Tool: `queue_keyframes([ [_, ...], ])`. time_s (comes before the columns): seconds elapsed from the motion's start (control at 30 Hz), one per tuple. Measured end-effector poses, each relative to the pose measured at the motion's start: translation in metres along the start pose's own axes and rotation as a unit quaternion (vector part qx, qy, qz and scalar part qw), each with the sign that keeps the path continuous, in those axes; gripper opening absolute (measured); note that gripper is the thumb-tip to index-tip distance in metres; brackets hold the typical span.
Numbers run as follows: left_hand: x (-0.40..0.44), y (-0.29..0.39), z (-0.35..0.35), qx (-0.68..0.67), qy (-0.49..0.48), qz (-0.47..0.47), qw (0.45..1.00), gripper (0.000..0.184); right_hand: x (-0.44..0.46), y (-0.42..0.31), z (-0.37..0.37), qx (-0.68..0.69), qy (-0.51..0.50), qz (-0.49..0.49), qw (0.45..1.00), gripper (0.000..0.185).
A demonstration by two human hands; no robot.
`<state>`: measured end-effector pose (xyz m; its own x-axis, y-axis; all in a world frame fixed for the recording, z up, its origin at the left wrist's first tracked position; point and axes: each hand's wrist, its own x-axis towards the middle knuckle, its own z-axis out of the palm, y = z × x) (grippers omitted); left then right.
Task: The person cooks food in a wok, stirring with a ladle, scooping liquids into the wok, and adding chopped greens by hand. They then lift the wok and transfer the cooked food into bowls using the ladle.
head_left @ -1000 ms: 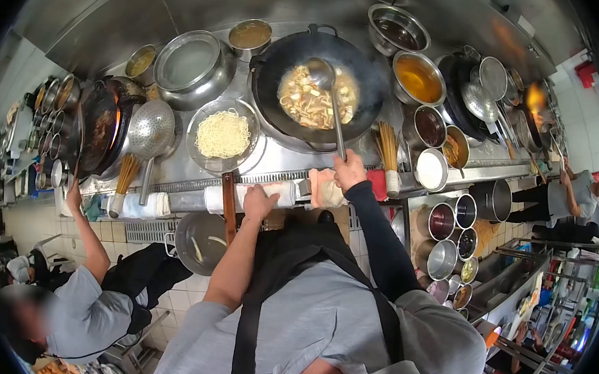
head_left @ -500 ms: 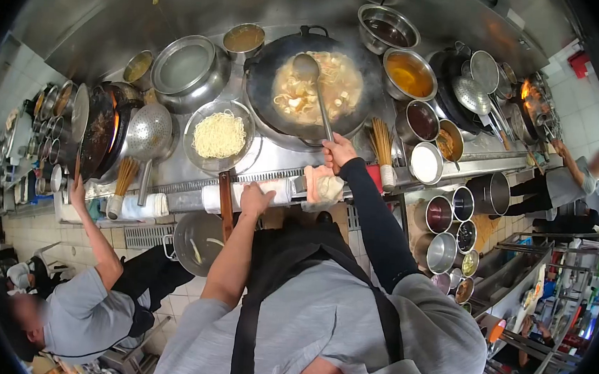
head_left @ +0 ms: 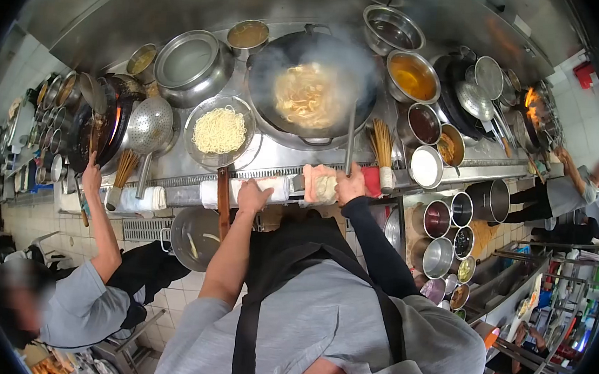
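My right hand is closed around the handle of a long ladle, whose bowl end is lost in steam at the right of the black wok. Blurred food in brown liquid fills the wok's middle. My left hand rests on a folded white cloth at the stove's front edge; its fingers are partly curled, and what they grip is hidden. Pale noodles lie in a strainer left of the wok, its wooden handle beside my left wrist.
A co-worker at left tends another wok. Flames rise at far right near another person. Bowls of sauce and a bamboo brush stand right of my wok. A pot hangs low at left.
My right hand has moved down and right, drawing the ladle from the wok's middle to its right side. Steam has thickened. The co-worker's hand at left has shifted up and right.
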<state>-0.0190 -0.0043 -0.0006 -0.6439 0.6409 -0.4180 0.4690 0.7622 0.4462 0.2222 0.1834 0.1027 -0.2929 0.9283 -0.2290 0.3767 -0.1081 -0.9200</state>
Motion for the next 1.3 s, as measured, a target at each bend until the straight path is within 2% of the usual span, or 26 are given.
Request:
queue_keyframes([
  [0.03, 0.001, -0.001, 0.003, 0.001, 0.019, 0.005, 1.0, 0.071, -0.011, -0.023, -0.001, 0.117, -0.077, 0.125, 0.982, 0.027],
  [0.07, 0.002, -0.004, 0.008, 0.002, 0.039, 0.008, 0.999, 0.067, -0.009, -0.024, -0.004, 0.21, -0.114, 0.148, 0.96, 0.011],
  [0.1, 0.003, -0.006, 0.011, 0.003, 0.06, 0.011, 0.998, 0.063, -0.004, -0.029, -0.014, 0.231, -0.142, 0.169, 0.948, 0.011],
  [0.2, 0.005, -0.003, 0.005, 0.01, 0.014, 0.001, 1.0, 0.072, 0.023, -0.04, -0.05, 0.321, -0.2, 0.225, 0.898, 0.018],
  [0.3, 0.002, 0.005, -0.006, -0.016, -0.024, -0.029, 0.999, 0.068, 0.048, -0.032, -0.042, 0.164, -0.147, 0.082, 0.972, 0.031],
  [0.33, -0.001, 0.005, -0.006, -0.011, -0.021, -0.028, 0.999, 0.067, 0.085, 0.009, -0.026, -0.075, -0.016, -0.212, 0.974, 0.034],
  [0.37, -0.001, 0.005, -0.006, -0.007, -0.015, -0.025, 1.0, 0.065, 0.089, -0.013, -0.025, -0.122, 0.002, -0.156, 0.98, 0.033],
  [0.43, -0.001, 0.008, -0.008, -0.003, -0.004, -0.022, 1.0, 0.063, 0.133, 0.011, -0.008, -0.166, 0.046, -0.209, 0.963, 0.042],
  [0.5, 0.0, 0.006, -0.005, -0.003, 0.004, -0.02, 1.0, 0.062, 0.159, 0.007, -0.004, -0.153, -0.001, -0.151, 0.977, 0.047],
  [0.57, 0.003, 0.002, -0.001, -0.001, 0.017, -0.015, 1.0, 0.061, 0.167, 0.007, -0.01, -0.188, -0.065, -0.148, 0.969, 0.049],
  [0.63, 0.005, 0.0, 0.0, -0.005, 0.022, -0.018, 1.0, 0.061, 0.158, -0.021, -0.038, -0.27, -0.143, -0.202, 0.931, 0.047],
  [0.73, 0.006, 0.002, -0.001, -0.017, 0.024, -0.028, 0.999, 0.061, 0.146, -0.019, -0.069, -0.332, -0.193, -0.272, 0.882, 0.045],
  [0.83, 0.002, 0.0, -0.002, -0.028, 0.032, -0.031, 0.999, 0.06, 0.134, 0.001, -0.102, -0.315, -0.2, -0.319, 0.871, 0.046],
  [0.93, 0.006, -0.003, 0.002, -0.035, 0.044, -0.019, 0.998, 0.059, 0.108, 0.01, -0.124, -0.384, -0.173, -0.23, 0.877, 0.042],
  [0.97, 0.009, -0.005, 0.003, -0.027, 0.029, -0.031, 0.999, 0.059, 0.103, 0.034, -0.122, -0.375, -0.174, -0.2, 0.889, 0.04],
  [1.03, 0.007, 0.002, -0.002, -0.04, 0.032, -0.038, 0.998, 0.06, 0.083, 0.075, -0.109, -0.271, -0.146, -0.184, 0.934, 0.038],
  [1.13, 0.009, -0.002, -0.001, -0.047, 0.024, -0.052, 0.997, 0.061, 0.061, 0.101, -0.093, -0.173, -0.164, -0.084, 0.968, 0.034],
  [1.23, 0.016, -0.009, 0.004, -0.035, 0.027, -0.049, 0.998, 0.062, 0.054, 0.114, -0.083, -0.064, -0.139, -0.103, 0.983, 0.026],
  [1.27, 0.018, -0.012, 0.006, -0.037, 0.025, -0.049, 0.998, 0.062, 0.053, 0.118, -0.082, -0.042, -0.116, -0.168, 0.978, 0.024],
  [1.3, 0.016, -0.008, 0.003, -0.036, 0.021, -0.048, 0.998, 0.062, 0.053, 0.122, -0.082, -0.036, -0.125, -0.135, 0.982, 0.023],
])
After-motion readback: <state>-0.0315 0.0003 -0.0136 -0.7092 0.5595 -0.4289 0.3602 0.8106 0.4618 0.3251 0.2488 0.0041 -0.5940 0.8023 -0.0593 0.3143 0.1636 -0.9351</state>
